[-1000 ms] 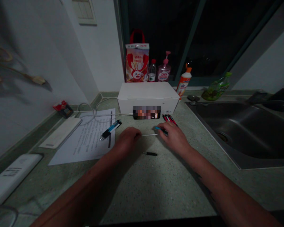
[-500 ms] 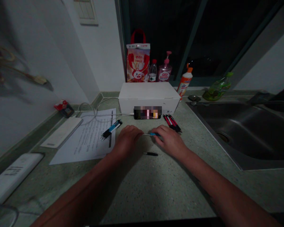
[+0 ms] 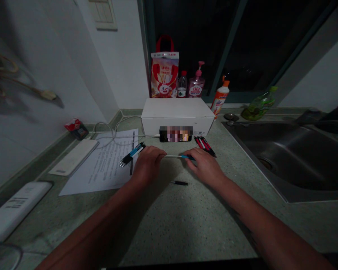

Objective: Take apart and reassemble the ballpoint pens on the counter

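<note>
- The grey speckled surface (image 3: 186, 221) is being worked over at the centre of the frame, in front of the white box (image 3: 177, 112).
- The left hand (image 3: 147, 165) is being kept clenched on the thin white refill (image 3: 173, 156).
- The right hand (image 3: 204, 165) is grasping the blue barrel (image 3: 188, 157), which, compared with a second ago, is being slid leftward along the refill, so assembly appears under way.
- The small black tip piece (image 3: 179, 183) is being left untouched just below the hands.

Head view; forward-down, near over countertop (image 3: 186, 225)
</note>
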`<state>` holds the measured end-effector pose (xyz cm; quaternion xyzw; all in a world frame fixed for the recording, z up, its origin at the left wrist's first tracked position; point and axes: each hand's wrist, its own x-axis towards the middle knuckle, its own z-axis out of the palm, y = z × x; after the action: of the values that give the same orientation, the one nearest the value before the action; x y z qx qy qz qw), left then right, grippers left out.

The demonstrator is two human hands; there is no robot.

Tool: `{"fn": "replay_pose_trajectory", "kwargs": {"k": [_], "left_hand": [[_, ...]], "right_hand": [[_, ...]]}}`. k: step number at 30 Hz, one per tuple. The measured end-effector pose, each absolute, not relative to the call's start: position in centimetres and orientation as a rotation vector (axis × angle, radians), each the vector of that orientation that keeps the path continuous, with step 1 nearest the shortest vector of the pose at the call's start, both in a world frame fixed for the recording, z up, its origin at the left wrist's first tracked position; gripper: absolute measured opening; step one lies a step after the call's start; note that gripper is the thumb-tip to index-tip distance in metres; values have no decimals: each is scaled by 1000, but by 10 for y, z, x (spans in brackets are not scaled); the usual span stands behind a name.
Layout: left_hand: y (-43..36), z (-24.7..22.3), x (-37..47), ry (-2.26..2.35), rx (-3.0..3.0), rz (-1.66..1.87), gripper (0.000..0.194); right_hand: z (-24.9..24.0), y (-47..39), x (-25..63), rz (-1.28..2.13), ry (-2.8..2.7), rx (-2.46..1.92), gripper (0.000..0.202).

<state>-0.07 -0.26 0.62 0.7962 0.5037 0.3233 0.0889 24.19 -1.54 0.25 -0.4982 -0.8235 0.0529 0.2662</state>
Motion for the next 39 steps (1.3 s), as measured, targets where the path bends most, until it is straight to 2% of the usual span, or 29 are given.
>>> {"fn": "replay_pose_trajectory", "kwargs": {"k": [5, 10, 14, 18, 21, 25, 32, 39], "left_hand": [[-7, -6, 8, 1316, 2436, 1004, 22], [-11, -14, 12, 1220, 2512, 1089, 16], [-16, -9, 12, 1346, 2498, 1218, 30], [-25, -1, 16, 1097, 2593, 826, 15], [-31, 1, 23, 939, 2634, 499, 14], [-32, 2, 28, 941, 2653, 358, 6], [-14, 2, 13, 1515, 2192, 884, 19], [-6, 3, 5, 1553, 2091, 1021, 23]], "right_hand": [[-2, -19, 233, 219, -2284, -1235, 13], [-3, -22, 230, 267, -2349, -1173, 23], [-1, -21, 235, 238, -2271, -1250, 30], [-2, -17, 241, 179, -2175, -1329, 32], [-4, -15, 244, 160, -2144, -1334, 33], [-4, -14, 244, 171, -2140, -1322, 34], [0, -16, 244, 211, -2202, -1229, 38], [4, -18, 243, 197, -2225, -1203, 37]]}}
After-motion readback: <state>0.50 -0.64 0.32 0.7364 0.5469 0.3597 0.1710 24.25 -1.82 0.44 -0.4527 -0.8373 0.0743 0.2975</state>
